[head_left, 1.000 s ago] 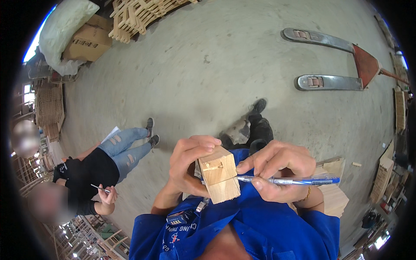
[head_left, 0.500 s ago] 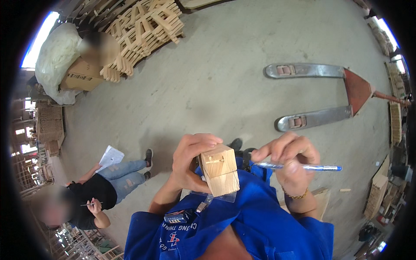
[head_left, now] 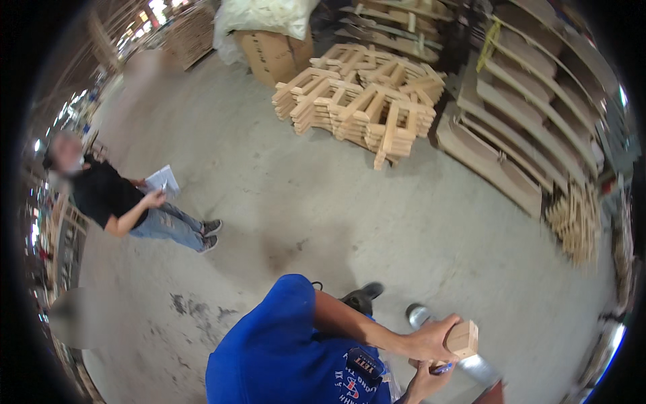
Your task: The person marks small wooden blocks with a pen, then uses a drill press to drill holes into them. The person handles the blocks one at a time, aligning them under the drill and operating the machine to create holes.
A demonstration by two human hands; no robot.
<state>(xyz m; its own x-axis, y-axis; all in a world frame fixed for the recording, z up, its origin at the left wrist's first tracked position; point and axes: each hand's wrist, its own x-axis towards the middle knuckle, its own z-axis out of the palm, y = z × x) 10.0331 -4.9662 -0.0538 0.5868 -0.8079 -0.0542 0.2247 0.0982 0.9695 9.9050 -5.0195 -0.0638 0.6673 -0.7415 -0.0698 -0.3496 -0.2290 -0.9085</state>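
At the far left a person (head_left: pixel 111 198) in a black top stands holding papers; past the middle, stacked wooden frames (head_left: pixel 363 101) lie on the concrete floor (head_left: pixel 303 202); lower right, the left hand (head_left: pixel 431 340) grips a wooden block (head_left: pixel 464 339), its long axis pointing right; just below, the right hand (head_left: pixel 420 384) pinches a blue pen (head_left: pixel 443 368) touching the block's underside.

One head-worn fisheye view looks steeply down from close above the person's blue shoulder, the fingers (head_left: pixel 431 340) low right, concrete floor (head_left: pixel 323 202) stretching beyond them.
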